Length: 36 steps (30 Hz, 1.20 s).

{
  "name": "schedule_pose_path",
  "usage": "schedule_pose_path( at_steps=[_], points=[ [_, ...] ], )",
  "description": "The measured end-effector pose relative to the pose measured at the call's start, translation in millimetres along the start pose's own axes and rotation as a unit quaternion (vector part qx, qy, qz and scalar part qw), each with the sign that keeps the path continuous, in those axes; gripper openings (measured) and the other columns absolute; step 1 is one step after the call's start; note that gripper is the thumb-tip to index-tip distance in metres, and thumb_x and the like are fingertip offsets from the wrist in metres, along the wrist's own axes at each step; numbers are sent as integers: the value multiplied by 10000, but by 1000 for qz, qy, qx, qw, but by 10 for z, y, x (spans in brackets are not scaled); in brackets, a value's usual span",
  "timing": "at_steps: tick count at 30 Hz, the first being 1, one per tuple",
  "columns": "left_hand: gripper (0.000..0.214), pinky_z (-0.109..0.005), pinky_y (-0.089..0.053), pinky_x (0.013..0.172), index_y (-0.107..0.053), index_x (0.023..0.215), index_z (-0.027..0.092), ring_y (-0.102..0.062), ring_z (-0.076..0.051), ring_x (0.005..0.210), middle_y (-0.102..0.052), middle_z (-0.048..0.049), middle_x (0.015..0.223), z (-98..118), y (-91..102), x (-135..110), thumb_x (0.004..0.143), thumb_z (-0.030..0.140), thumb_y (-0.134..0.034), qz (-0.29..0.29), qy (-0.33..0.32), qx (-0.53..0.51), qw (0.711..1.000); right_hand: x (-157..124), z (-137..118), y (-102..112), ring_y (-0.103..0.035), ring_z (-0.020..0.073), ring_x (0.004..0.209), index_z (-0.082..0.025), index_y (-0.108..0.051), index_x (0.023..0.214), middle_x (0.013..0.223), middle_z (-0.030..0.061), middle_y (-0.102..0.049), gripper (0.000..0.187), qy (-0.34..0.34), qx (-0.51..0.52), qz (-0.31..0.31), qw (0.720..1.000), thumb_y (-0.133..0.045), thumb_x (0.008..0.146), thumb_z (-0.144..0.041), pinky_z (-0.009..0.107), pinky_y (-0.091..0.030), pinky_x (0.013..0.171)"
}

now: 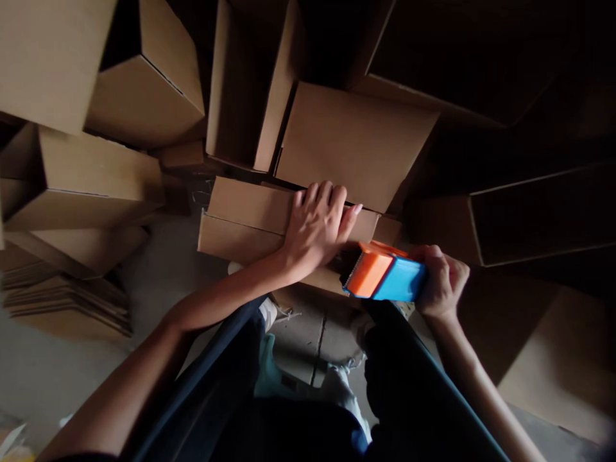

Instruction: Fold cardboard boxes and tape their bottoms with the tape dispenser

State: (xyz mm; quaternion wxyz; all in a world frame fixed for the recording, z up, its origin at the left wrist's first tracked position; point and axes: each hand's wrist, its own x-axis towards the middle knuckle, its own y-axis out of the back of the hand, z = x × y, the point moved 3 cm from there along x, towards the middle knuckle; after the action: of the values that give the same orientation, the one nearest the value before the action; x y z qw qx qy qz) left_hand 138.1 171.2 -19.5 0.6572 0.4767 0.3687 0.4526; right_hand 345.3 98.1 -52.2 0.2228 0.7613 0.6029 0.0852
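A long, low cardboard box (245, 218) lies in front of my knees, its top flaps folded inward. Across its top rests my left hand (317, 221), palm down with the fingers stretched over the flaps and the thumb out to the right. My right hand (443, 279) is wrapped around an orange and blue tape dispenser (392, 276), to the right of my left hand. The dispenser's toothed cutting edge faces left, close to the box's near right side. Whether it touches the cardboard I cannot tell, and its tape roll is hidden.
An open carton (353, 138) stands directly behind the box. More open cartons (144, 96) crowd the left, and dark ones (539, 212) the right. Flattened cardboard (67, 305) is stacked at lower left on the grey floor (163, 269). My legs frame the near side.
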Motion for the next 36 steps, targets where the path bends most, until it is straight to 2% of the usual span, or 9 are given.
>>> schedule_pose_path(
  at_steps=[8,15,18,21,24,27,29,32,36],
  points=[
    [515,-473,-450,1001,-653,1172,175,-636,-324,1119,-714,-147,1119,6,23,-19,1117,529,-283,30,-13,-12,999,-3,284,-58,-391,126,448,-211,-576,578,486,4,-481,641,-23,46,-13,999,-450,922,-736,284,-271,470],
    [506,-473,-426,1027,-640,1199,153,-626,-341,1161,-692,-165,1177,8,2,-24,1111,537,-322,-7,-12,11,1000,32,509,-122,-448,156,504,-222,-553,593,549,29,-518,622,-23,53,-9,998,-426,921,-735,305,-337,505],
    [493,-459,-434,1013,-645,1160,149,-629,-331,1142,-700,-163,1147,13,5,-28,1116,516,-319,7,-14,13,1000,2,495,-104,-449,163,495,-218,-558,616,532,18,-504,704,-40,72,-36,996,-351,900,-828,306,-325,506],
    [471,-459,-431,1017,-651,1154,146,-633,-329,1139,-701,-165,1152,14,4,-30,1121,480,-321,6,-11,18,1000,-41,445,-47,-533,200,554,-202,-632,746,629,52,-586,853,10,61,-87,994,-265,824,-969,332,-382,534],
    [418,-457,-430,1017,-662,1151,157,-639,-317,1129,-703,-156,1168,15,9,-31,1122,419,-339,-2,-16,19,1000,-81,433,45,-657,268,723,-191,-648,1051,859,112,-681,919,115,-8,-102,988,-447,705,-1018,383,-493,637],
    [369,-445,-431,1013,-677,1132,180,-639,-294,1113,-712,-128,1163,16,21,-34,1118,355,-352,-6,-32,13,999,-124,483,119,-698,310,797,-226,-559,1172,941,108,-689,914,162,-66,-116,978,-761,543,-857,417,-540,676],
    [360,-442,-429,1012,-683,1125,192,-634,-288,1112,-716,-113,1150,14,30,-36,1116,339,-355,-10,-40,11,999,-155,527,144,-698,294,774,-249,-551,1150,942,95,-695,769,160,-109,-146,970,-823,580,-687,392,-528,638],
    [362,-442,-426,1009,-686,1130,199,-630,-286,1113,-715,-107,1132,7,36,-40,1116,335,-351,-16,-45,9,999,-177,556,180,-665,259,701,-251,-580,1056,893,91,-695,517,174,-140,-161,961,-784,672,-530,364,-488,592],
    [383,-447,-428,1008,-685,1138,195,-625,-285,1108,-712,-107,1122,-3,35,-51,1120,338,-330,-7,-49,7,999,-120,586,220,-606,251,644,-269,-567,856,786,74,-660,473,168,-158,-147,962,-793,590,-587,401,-480,626]
  ],
)
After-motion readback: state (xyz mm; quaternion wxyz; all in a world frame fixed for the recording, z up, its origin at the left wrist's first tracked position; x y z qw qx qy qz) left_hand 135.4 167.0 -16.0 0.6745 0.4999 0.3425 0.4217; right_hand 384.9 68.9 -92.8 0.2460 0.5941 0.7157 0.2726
